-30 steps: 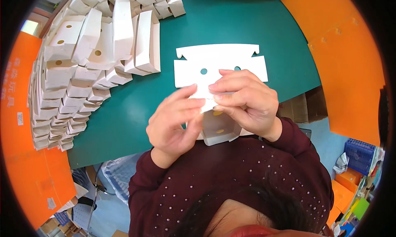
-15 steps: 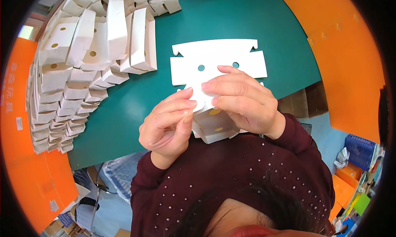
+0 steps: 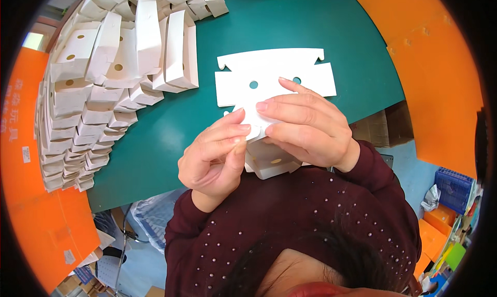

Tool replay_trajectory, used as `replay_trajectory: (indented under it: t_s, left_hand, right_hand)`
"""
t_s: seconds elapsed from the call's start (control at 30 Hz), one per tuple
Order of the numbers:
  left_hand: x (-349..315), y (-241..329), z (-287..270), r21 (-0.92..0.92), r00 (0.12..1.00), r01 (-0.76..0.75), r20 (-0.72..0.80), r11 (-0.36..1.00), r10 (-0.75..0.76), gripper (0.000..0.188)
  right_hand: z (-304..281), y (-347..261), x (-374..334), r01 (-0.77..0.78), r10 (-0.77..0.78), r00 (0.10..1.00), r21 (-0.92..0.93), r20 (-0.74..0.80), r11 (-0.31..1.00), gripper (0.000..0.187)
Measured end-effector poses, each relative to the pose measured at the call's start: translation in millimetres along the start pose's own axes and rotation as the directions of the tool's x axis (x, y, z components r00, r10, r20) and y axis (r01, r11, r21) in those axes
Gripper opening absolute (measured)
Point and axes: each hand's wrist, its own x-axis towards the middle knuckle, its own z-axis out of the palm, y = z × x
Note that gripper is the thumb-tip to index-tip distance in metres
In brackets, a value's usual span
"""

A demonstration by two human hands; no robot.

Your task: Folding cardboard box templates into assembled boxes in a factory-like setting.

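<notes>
In front of my chest, both hands hold a partly folded white cardboard box [image 3: 266, 160] with round holes in its wall. My left hand [image 3: 212, 157] is closed, thumb and fingertips pinching a small white flap at the near part of the card. My right hand [image 3: 313, 126] grips the card from the other side, fingers bent over it and index finger stretched upward. Beyond the hands a flat white card blank [image 3: 277, 64] with slotted tabs and two round holes lies on the green table [image 3: 362, 74]. Whether it joins the folded box is hidden by my fingers.
Many folded white boxes [image 3: 181, 51] are piled at the left of the table. Orange panels [image 3: 445, 90] stand at both sides. A brown carton [image 3: 378, 129] sits beyond the table's right edge, and a blue basket [image 3: 453, 188] is farther right.
The fingertips of both hands have shifted slightly on the card, and the folded wall has tilted so less of its holes shows. The flat blank stays in place.
</notes>
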Motion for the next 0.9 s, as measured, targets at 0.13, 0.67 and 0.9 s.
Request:
replay_trajectory:
  t_s: [0.13, 0.67, 0.9]
  left_hand:
    - [-0.6, -1.6, 1.1, -0.033, 1.000, -0.010, -0.021, 0.999, 0.010, 0.011]
    - [3.5, 1.8, -4.8, 0.006, 0.999, -0.032, 0.034, 0.999, 0.032, 0.011]
    - [9.5, 6.7, -2.0, 0.101, 0.991, -0.084, 0.115, 0.991, 0.073, 0.014]
  right_hand:
    - [-0.9, -0.3, -0.9, 0.048, -0.047, 0.999, -0.080, 0.009, 0.996, 0.021]
    - [-6.8, -9.1, 0.7, 0.099, -0.092, 0.995, -0.211, 0.042, 0.972, 0.018]
    - [-10.8, 0.7, 1.2, 0.059, -0.058, 0.998, -0.085, 0.015, 0.995, 0.018]
